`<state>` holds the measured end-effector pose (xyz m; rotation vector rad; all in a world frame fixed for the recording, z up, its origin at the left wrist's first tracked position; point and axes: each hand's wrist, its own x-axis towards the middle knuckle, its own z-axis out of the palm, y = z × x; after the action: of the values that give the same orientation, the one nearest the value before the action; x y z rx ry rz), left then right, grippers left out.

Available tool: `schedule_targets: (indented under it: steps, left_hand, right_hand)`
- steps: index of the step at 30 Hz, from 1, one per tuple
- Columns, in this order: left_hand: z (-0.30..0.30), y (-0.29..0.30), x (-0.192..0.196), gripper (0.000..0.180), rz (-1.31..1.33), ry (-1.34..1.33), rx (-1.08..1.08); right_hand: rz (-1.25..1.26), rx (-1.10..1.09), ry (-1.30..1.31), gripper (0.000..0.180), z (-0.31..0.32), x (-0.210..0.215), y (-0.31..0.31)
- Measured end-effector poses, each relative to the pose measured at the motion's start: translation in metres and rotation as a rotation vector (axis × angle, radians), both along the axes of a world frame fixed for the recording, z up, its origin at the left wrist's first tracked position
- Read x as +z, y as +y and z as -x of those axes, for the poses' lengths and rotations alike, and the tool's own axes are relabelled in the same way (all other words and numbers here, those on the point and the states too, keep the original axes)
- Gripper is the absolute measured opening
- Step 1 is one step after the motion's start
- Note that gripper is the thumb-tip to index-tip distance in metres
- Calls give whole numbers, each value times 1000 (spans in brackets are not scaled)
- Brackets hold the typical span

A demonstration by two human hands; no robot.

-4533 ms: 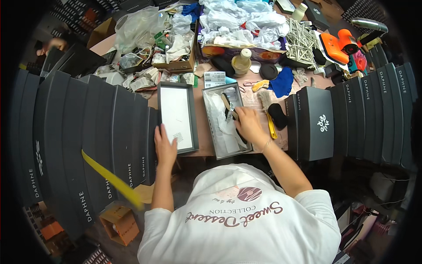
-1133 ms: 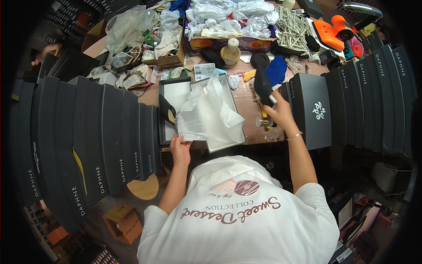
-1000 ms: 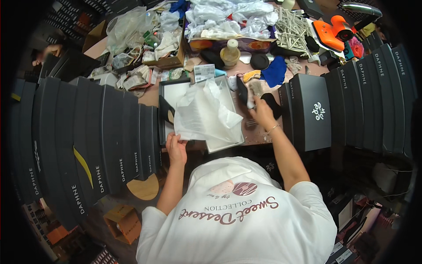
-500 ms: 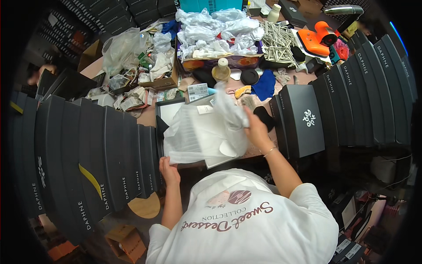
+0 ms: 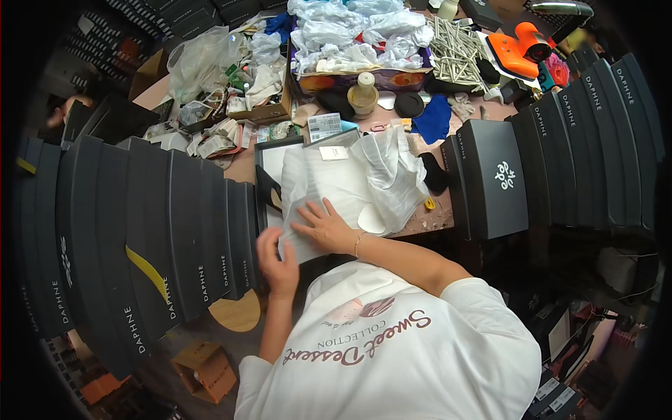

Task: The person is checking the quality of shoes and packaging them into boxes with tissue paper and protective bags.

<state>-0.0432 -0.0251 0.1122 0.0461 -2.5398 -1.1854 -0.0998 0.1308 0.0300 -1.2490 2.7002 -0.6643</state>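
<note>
A sheet of white wrapping paper [image 5: 297, 182] lies over the open shoe box [image 5: 278, 148] on the table in front of me. Flat on the paper's left part rests my right hand [image 5: 325, 227], its fingers spread. My left hand [image 5: 278, 264] hovers at the box's near left corner, fingers loosely curved and apart, with nothing visible in them. Beside the paper, in the left of the box, a black shoe [image 5: 269, 189] shows in part. Crumpled white paper [image 5: 393, 171] bunches at the right, and a small white card [image 5: 334, 153] lies near the far edge.
Rows of dark shoe boxes [image 5: 150, 231] stand to my left, with more dark boxes [image 5: 497, 178] on the right. At the back are a carton of crumpled plastic [image 5: 364, 73], a glue jar [image 5: 363, 94], a pile of pale sticks [image 5: 457, 56] and an orange device [image 5: 514, 56].
My right hand has let go of the bunched paper at the right and moved left to lie flat on the sheet. My left hand has released the paper's near corner.
</note>
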Motion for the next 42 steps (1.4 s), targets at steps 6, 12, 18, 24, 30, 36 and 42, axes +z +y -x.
schedule_targets:
  steps: [6, 12, 18, 24, 30, 36, 42]
  left_hand:
    - [53, 31, -107, 46, -112, -356, -121]
    - [94, 53, -126, 48, -2, -709, -110]
    - [102, 43, -90, 37, -295, -649, -120]
    - [68, 40, -64, 55, -1298, -616, -92]
    - [33, 57, -80, 77, -1046, -678, 80]
    - [81, 77, -141, 74, -747, -621, -93]
    - [90, 72, -119, 50, -209, -401, -20]
  right_hand:
    - [42, -148, -102, 55, -8, 25, 54]
    - [235, -616, -223, 60, 16, -3, 128]
    - [549, -641, -553, 79, 23, 46, 148]
    - [767, -513, -793, 90, 18, 60, 130]
    - [1055, -743, -1631, 72, 5, -39, 120]
    - [1015, -838, -1471, 71, 10, -54, 146]
    - [370, -633, -1036, 84, 32, -27, 169]
